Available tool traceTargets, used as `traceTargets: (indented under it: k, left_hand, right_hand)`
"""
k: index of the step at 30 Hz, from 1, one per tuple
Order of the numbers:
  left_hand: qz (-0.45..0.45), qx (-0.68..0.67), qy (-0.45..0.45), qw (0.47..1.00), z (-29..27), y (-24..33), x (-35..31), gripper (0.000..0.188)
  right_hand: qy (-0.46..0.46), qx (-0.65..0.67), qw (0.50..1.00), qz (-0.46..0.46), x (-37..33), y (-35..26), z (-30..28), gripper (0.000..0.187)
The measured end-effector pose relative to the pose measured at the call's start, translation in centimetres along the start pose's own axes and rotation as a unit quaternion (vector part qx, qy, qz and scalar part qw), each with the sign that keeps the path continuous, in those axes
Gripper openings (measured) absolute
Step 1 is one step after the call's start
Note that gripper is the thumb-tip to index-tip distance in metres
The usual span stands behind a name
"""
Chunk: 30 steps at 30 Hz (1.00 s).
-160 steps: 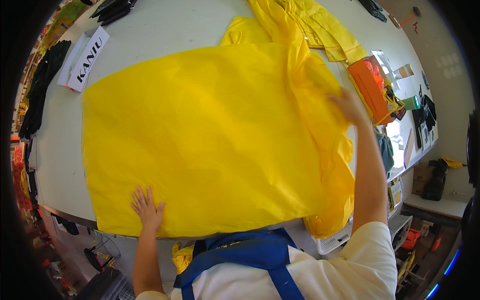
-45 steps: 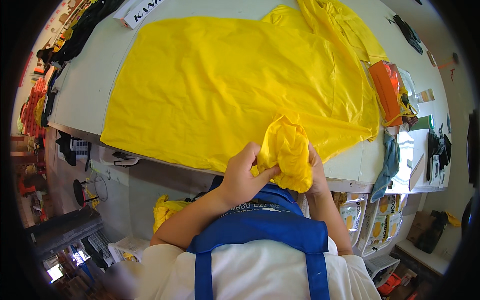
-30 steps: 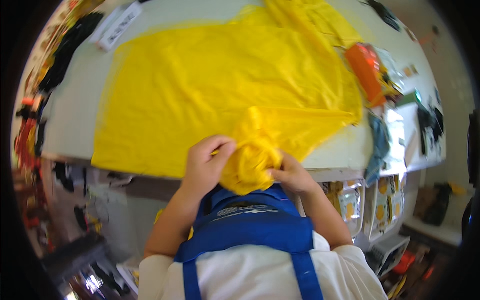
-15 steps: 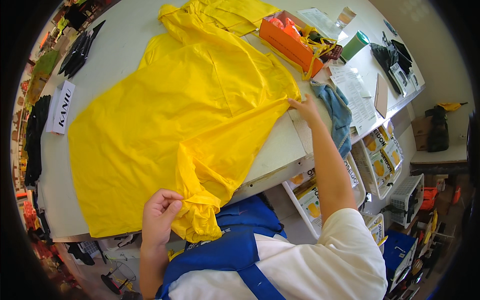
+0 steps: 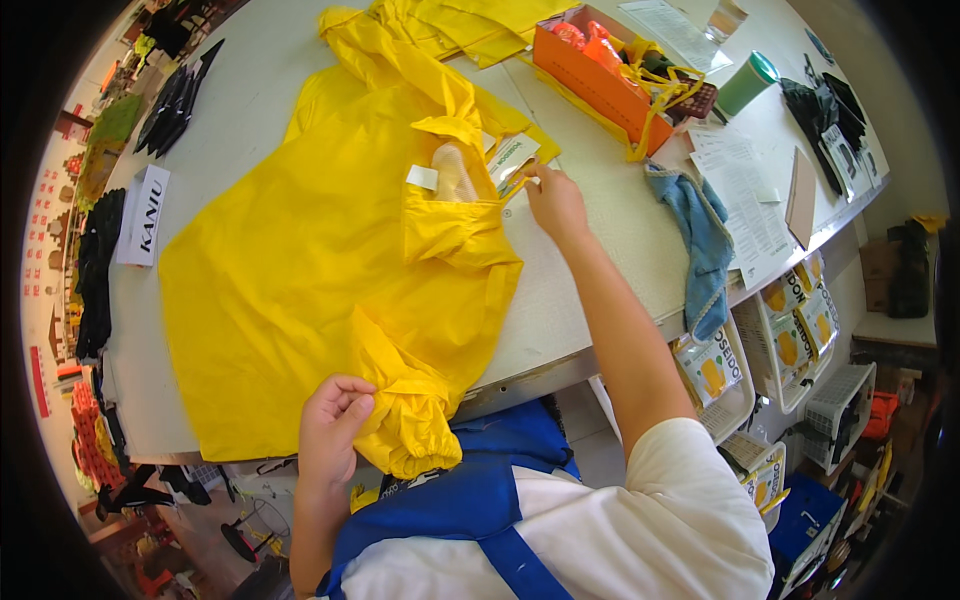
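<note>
A yellow raincoat (image 5: 330,220) is spread over the table. My left hand (image 5: 335,415) pinches the fabric beside its gathered elastic cuff (image 5: 410,440), which hangs over the table's near edge. My right hand (image 5: 557,203) reaches forward and grips the raincoat's edge by the opening at the upper right. Inside that opening show pale mesh lining (image 5: 455,172), a small white label (image 5: 422,177) and a larger printed label (image 5: 515,158). Part of the edge under my right fingertips is hidden.
An orange box (image 5: 600,80) with bright bits and yellow cords stands at the far right. Near it are a green-lidded cup (image 5: 745,85), a drinking glass (image 5: 725,20), papers (image 5: 740,200) and a blue cloth (image 5: 700,245). Black pieces (image 5: 180,100) and a white sign (image 5: 145,215) lie left.
My right hand has moved left and slightly farther with the raincoat's edge. The garment's right part has folded back, exposing lining and labels. My left hand keeps its pinch near the cuff.
</note>
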<state>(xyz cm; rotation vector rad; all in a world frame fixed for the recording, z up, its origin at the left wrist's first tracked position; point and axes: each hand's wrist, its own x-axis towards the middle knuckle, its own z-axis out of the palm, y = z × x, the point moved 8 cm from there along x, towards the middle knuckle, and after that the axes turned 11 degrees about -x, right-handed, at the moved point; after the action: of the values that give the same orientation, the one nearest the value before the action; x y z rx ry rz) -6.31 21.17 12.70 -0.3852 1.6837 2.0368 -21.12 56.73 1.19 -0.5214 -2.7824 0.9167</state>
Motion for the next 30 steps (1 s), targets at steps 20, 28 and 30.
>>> traceTargets:
  k: [20,28,30]
  left_hand:
    - [-0.042,-0.117,-0.048,0.991,2.2,3.3,2.4,0.027]
    - [-0.047,-0.141,-0.043,0.988,1.5,3.1,2.2,0.029]
    - [-0.048,-0.142,-0.043,0.988,1.5,3.2,2.0,0.029]
  right_hand:
    - [-0.268,0.107,0.893,-0.345,-14.8,-18.9,-7.2,0.026]
    - [-0.185,0.115,0.904,-0.367,-15.5,-20.6,-6.4,0.024]
    - [-0.183,0.136,0.905,-0.36,-15.6,-20.8,-6.2,0.024]
